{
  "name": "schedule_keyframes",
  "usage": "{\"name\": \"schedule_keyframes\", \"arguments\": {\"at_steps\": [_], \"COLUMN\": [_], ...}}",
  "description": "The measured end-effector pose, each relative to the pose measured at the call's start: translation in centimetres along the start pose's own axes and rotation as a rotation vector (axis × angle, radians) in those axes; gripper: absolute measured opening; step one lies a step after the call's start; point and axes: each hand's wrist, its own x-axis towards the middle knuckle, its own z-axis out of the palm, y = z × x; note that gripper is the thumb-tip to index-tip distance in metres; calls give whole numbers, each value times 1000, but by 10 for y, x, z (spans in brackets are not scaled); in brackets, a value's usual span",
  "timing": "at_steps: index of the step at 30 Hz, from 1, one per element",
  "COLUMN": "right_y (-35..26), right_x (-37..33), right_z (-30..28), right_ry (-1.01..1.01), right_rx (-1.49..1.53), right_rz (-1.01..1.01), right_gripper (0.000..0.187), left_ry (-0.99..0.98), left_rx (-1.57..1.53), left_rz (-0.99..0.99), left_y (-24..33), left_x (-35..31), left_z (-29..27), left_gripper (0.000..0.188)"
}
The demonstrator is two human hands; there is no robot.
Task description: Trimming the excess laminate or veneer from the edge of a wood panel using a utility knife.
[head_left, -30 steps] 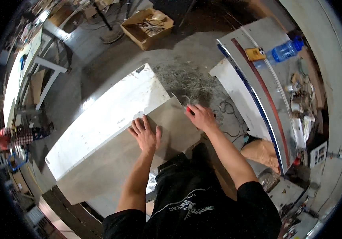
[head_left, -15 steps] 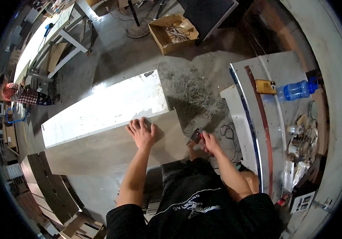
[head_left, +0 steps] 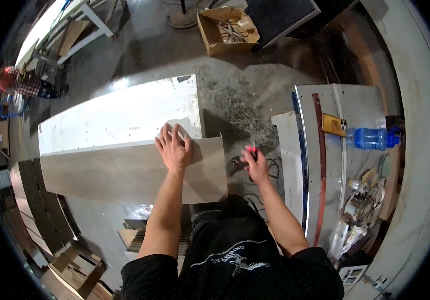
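Note:
My left hand (head_left: 175, 149) lies with spread fingers on the near part of a wood-toned panel (head_left: 120, 172), close to its right end. Its fingertips reach over the edge onto the white surface (head_left: 120, 120) behind. Off the panel's right end, my right hand (head_left: 258, 167) is closed around a small red-and-black hand tool (head_left: 253, 150). A thin tip seems to point up from the tool; most of it is hidden by my fingers, so its exact kind does not show.
Thin curly shavings (head_left: 237, 107) cover the floor beyond. On the right, a grey bench (head_left: 330, 165) carries a yellow phone (head_left: 333, 125), a blue bottle (head_left: 372, 139) and loose scraps (head_left: 362, 205). A cardboard box (head_left: 225, 49) stands far off. Another person (head_left: 27, 85) is at far left.
My right hand has moved up and away from the panel's right corner, turning the tool upright. My left hand has stayed flat on the panel. The whole view has shifted slightly.

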Motion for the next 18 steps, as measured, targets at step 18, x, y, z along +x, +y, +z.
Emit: {"name": "schedule_keyframes", "arguments": {"at_steps": [18], "right_y": [-158], "right_x": [65], "right_z": [71], "right_ry": [-525], "right_rx": [-1242], "right_rz": [-210], "right_gripper": [33], "left_ry": [-114], "left_rx": [-32], "left_rz": [-112], "left_y": [-1], "left_x": [12], "left_z": [-3], "left_gripper": [53]}}
